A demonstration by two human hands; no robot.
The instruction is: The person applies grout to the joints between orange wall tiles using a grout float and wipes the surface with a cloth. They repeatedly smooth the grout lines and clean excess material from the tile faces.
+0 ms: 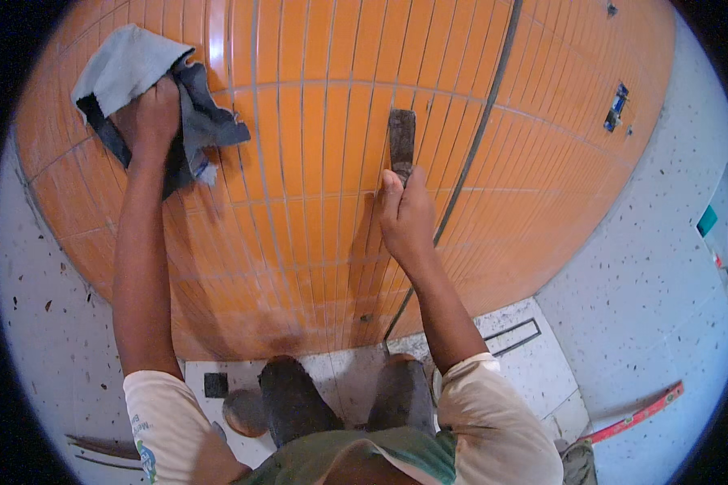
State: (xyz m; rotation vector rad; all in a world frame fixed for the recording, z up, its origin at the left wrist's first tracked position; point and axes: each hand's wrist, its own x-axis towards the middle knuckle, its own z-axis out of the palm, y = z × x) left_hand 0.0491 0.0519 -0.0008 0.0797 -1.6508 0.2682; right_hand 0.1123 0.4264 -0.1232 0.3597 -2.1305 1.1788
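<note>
Orange tiled wall (332, 174) fills the middle of the view. Near its upper-left edge, the left hand (155, 120) grasps a grey cloth (129, 66), fingertips hidden; below, small lettering (142, 424) marks the left sleeve (174, 408). Right of the wall's centre, the right hand (408, 212) clenches a scraper (402, 137); holding it flat would probably spare the tiles.

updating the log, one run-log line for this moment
left hand: grey cloth | right hand: flat-bladed tool | ahead: orange tiled wall
</note>
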